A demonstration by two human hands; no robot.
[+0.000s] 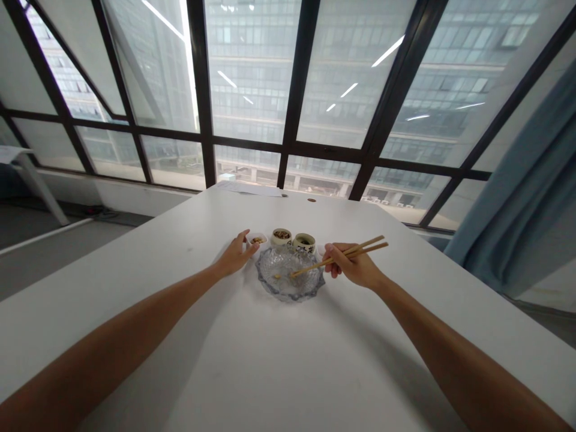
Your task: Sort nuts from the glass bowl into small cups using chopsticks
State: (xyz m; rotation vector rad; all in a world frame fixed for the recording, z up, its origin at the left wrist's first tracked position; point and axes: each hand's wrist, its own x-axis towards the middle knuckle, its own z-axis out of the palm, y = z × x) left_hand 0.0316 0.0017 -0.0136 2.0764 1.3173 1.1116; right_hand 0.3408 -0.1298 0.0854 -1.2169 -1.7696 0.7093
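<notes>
Soft, even daylight enters through the tall dark-framed glass windows (288,90), where reflected ceiling strip lights (389,51) streak the panes. The building outside looks hazy and washed out. The wide white counter (270,360) is bright, with faint, diffuse shadows beside both forearms. Wide-angle distortion bends the window frames and stretches the picture's edges. The small things at centre are slightly soft.
</notes>
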